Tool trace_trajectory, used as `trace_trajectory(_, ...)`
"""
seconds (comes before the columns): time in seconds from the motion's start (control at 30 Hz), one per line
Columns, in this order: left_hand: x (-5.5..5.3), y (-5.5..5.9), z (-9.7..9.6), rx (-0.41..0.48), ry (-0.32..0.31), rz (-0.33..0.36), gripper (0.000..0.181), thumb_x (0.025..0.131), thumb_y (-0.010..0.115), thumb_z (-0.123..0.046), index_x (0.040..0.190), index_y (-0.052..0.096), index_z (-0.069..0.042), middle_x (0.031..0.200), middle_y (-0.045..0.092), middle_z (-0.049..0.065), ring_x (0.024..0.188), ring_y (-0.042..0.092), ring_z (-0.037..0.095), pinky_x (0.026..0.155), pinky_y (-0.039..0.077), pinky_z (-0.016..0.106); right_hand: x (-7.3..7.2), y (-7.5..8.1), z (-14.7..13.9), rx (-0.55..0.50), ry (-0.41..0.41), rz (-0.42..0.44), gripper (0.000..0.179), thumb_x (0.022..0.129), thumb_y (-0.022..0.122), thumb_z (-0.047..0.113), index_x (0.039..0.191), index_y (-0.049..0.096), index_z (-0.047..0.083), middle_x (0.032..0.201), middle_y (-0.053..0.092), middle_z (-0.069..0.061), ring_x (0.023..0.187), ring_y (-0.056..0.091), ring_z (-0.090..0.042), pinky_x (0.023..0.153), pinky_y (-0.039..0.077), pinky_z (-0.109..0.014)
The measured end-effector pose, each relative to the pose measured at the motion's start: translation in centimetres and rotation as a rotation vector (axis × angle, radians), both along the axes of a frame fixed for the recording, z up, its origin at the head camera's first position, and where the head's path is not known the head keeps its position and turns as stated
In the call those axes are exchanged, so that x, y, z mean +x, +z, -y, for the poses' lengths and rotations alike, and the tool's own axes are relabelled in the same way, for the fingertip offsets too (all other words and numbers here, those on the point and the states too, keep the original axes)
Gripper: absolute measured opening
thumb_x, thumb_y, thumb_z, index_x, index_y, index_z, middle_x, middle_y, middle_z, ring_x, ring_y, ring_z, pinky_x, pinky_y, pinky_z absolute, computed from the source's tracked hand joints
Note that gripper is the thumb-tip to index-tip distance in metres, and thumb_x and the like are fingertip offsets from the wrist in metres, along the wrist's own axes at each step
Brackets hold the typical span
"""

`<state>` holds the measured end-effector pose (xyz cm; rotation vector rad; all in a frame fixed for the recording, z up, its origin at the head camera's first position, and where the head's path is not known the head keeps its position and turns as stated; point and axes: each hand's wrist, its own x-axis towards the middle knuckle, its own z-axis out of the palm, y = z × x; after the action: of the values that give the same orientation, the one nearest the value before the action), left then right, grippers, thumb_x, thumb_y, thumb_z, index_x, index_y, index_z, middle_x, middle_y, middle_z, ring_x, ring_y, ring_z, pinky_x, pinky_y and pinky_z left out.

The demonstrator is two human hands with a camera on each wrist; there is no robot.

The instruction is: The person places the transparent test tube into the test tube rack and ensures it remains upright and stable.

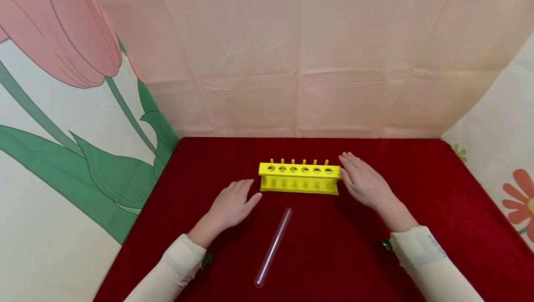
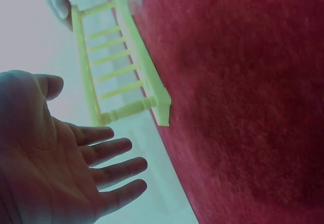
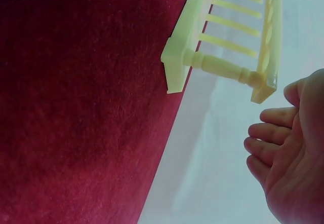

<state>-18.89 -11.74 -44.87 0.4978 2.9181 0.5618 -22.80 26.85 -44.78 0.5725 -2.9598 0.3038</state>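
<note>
A yellow test tube rack [image 1: 299,189] with a row of holes and upright pegs stands on the red cloth. My left hand [image 1: 233,203] is beside its left end, fingers extended and holding nothing. At the rack's right end is my right hand [image 1: 367,183], fingers straight, thumb close to the top plate's edge. In the right wrist view the right hand [image 3: 288,148] shows its palm, with nothing in it. The left wrist view has the left hand [image 2: 61,163] spread near the end post. A clear test tube [image 1: 273,248] lies on the cloth between the forearms, in front of the rack.
The table [image 1: 200,163] is covered in dark red cloth and ends at a pale pink hanging curtain [image 1: 250,51]. A curtain with a large printed tulip [image 1: 79,28] hangs at the left, and a flowered white one [image 1: 500,153] at the right.
</note>
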Motion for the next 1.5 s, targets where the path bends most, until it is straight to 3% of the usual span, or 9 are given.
trace_trajectory(0.7, 1.1, -0.3, -1.8, -0.020, -0.092, 0.029, 0.070, 0.105, 0.039, -0.054, 0.153, 0.040, -0.003, 0.154, 0.045, 0.015, 0.142, 0.041, 0.033, 0.114, 0.037, 0.051, -0.3, -0.8, 0.7, -0.022, 0.014, 0.022, 0.055, 0.107, 0.044, 0.021, 0.152, 0.034, -0.008, 0.158, 0.035, -0.028, 0.148, 0.028, -0.043, 0.118, 0.026, -0.058)
trace_trajectory(1.07, 1.7, -0.7, -2.5, -0.044, -0.117, 0.040, 0.071, 0.105, 0.038, -0.055, 0.156, 0.035, -0.007, 0.156, 0.044, 0.012, 0.143, 0.041, 0.030, 0.114, 0.037, 0.050, -0.3, -1.1, 0.8, -0.030, 0.018, 0.033, 0.055, 0.107, 0.043, 0.023, 0.153, 0.033, -0.007, 0.158, 0.035, -0.027, 0.149, 0.028, -0.042, 0.119, 0.026, -0.057)
trace_trajectory(1.5, 2.3, -1.1, -3.3, -0.071, -0.132, 0.039, 0.068, 0.105, 0.038, -0.055, 0.154, 0.041, -0.008, 0.155, 0.045, 0.010, 0.145, 0.040, 0.030, 0.115, 0.037, 0.050, -0.4, -1.0, 0.9, -0.018, 0.040, 0.029, 0.054, 0.107, 0.045, 0.020, 0.153, 0.033, -0.007, 0.158, 0.035, -0.027, 0.148, 0.030, -0.042, 0.118, 0.028, -0.057)
